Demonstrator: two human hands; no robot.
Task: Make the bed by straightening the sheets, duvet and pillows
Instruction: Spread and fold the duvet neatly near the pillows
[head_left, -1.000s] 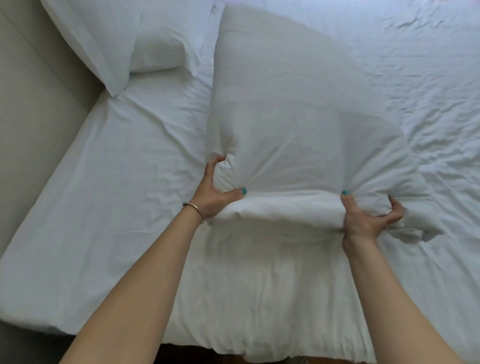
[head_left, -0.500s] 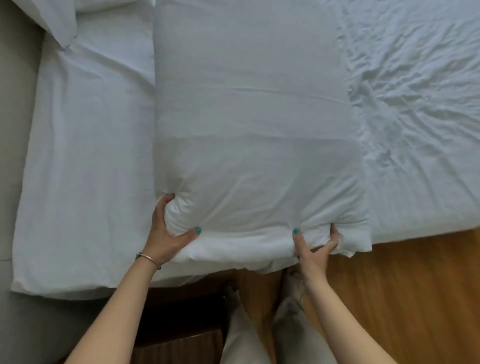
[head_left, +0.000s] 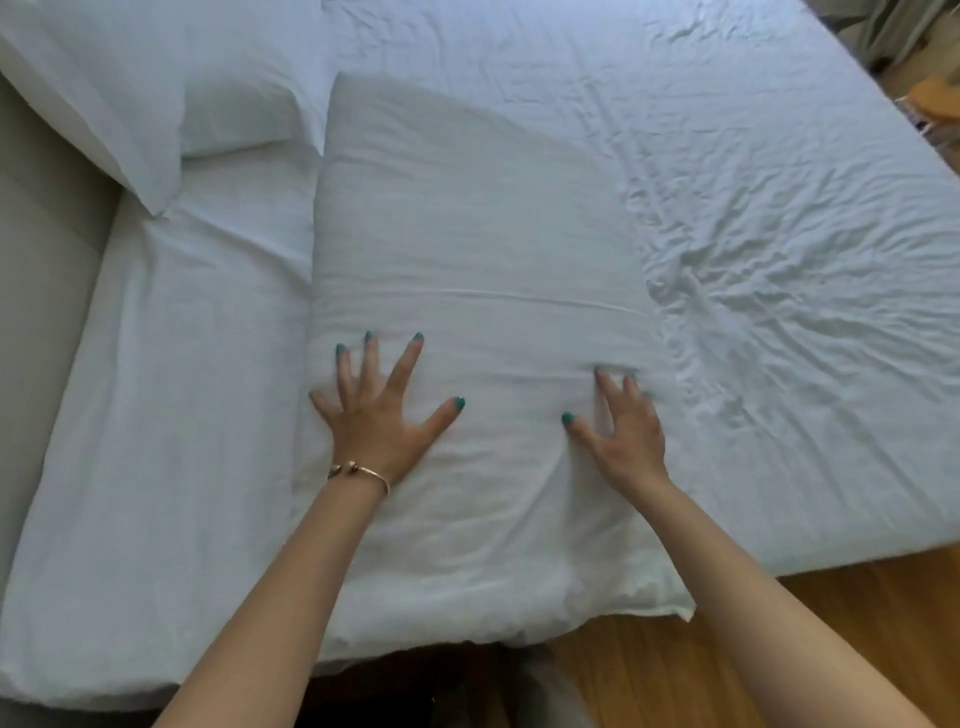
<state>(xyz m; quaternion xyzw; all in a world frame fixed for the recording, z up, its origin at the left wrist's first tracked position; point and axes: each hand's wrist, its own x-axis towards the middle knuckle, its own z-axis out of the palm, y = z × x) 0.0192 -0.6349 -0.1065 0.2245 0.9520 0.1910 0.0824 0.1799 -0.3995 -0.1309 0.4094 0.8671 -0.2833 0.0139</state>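
Note:
A large white pillow (head_left: 478, 249) lies flat on the white fitted sheet (head_left: 779, 260), its near end hanging slightly over the bed's edge. My left hand (head_left: 379, 410) presses flat on the pillow's near left part, fingers spread. My right hand (head_left: 623, 421) presses on its near right part, fingers straight and blurred. A second white pillow (head_left: 124, 88) lies at the far left, against the headboard.
A beige padded headboard (head_left: 36, 244) runs along the left. The sheet is creased on the right side. Wooden floor (head_left: 675, 670) shows below the bed's near edge. Some fabric and an orange object (head_left: 930, 98) sit at the far right corner.
Both hands have let go of the pillow's near edge and now lie flat on top of it. The pillow has settled down onto the bed.

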